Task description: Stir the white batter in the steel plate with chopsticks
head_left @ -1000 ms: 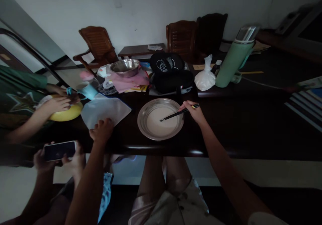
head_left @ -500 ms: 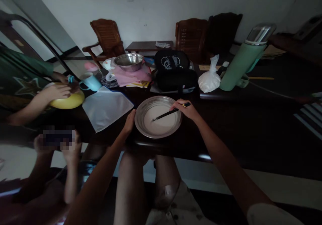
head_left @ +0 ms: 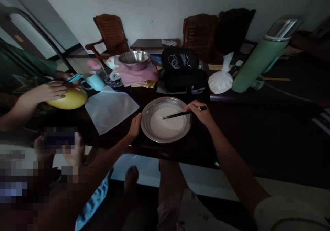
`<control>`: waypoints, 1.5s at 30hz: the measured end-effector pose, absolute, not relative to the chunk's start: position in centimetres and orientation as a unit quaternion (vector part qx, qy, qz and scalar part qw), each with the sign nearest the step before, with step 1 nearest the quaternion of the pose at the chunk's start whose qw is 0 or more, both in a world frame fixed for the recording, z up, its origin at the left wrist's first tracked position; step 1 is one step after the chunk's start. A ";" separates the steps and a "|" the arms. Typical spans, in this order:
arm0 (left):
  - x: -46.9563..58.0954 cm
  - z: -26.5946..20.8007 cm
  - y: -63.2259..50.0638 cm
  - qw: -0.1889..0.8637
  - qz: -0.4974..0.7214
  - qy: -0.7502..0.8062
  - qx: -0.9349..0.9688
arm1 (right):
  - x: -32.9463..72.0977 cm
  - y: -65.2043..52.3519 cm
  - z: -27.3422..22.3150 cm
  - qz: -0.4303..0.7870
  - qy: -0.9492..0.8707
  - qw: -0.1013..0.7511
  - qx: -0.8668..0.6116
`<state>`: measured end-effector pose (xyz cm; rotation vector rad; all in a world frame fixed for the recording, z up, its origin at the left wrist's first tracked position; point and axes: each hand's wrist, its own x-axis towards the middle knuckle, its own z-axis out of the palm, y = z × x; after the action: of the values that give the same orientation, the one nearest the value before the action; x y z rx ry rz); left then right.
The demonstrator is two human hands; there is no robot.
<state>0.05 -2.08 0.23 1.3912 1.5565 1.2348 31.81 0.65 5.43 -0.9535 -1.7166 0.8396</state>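
A wide metal bowl (head_left: 145, 129) stands on the dark table, with a milky white mixture (head_left: 168, 124) inside. Black chopsticks (head_left: 177, 114) are gripped in my right hand (head_left: 198, 110) over the bowl's right rim; their tips dip into the mixture left of its middle. On the bowl's left side, my left hand (head_left: 135, 125) is closed against the rim and holds it, though the fingers behind the rim are partly hidden. A translucent plastic pouch (head_left: 112, 108) lies flat to the left of the bowl.
Behind the bowl are a smaller metal bowl (head_left: 135, 65) on pink cloth and a black case (head_left: 182, 79). To the right stand a tied bag of white powder (head_left: 220, 83) and a green thermos (head_left: 260, 65). At left, another person's hand rests on a yellow bowl (head_left: 68, 100) near a blue mug (head_left: 95, 82).
The chopstick tips have shifted slightly within the mixture, and my right hand still grips them. My left hand stays at the bowl. My legs have moved apart, and the view has shifted slightly.
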 end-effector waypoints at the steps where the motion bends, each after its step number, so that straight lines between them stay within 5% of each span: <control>1: 0.1 0.3 -2.1 0.350 0.481 0.602 0.533 | 32.1 0.7 5.3 0.347 -0.684 0.499 -0.404; 7: 0.1 0.6 -2.1 0.349 0.483 0.596 0.538 | 31.8 0.3 4.7 0.438 -0.631 0.502 -0.397; 11: -0.1 0.6 -2.2 0.354 0.481 0.587 0.547 | 31.0 0.1 4.9 0.344 -0.732 0.451 -0.378; 18: -0.5 0.8 -2.4 0.379 0.478 0.585 0.534 | 32.0 -0.1 4.9 0.392 -0.630 0.538 -0.401; 24: -0.6 1.1 -2.5 0.383 0.467 0.584 0.543 | 31.0 -0.4 6.1 0.367 -0.733 0.433 -0.374; 32: -0.6 1.1 -2.3 0.396 0.467 0.590 0.526 | 32.9 0.2 5.2 0.370 -0.626 0.539 -0.425; 39: -0.6 1.3 0.8 0.474 0.467 0.572 0.480 | 31.5 0.1 5.1 0.377 -0.707 0.439 -0.406; 45: -0.2 0.6 1.9 0.480 0.484 0.541 0.493 | 32.4 0.8 4.4 0.377 -0.600 0.540 -0.454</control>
<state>-0.19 1.92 0.58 1.2026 1.3198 1.1800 32.43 0.81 4.43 -1.0781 -1.4255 0.8968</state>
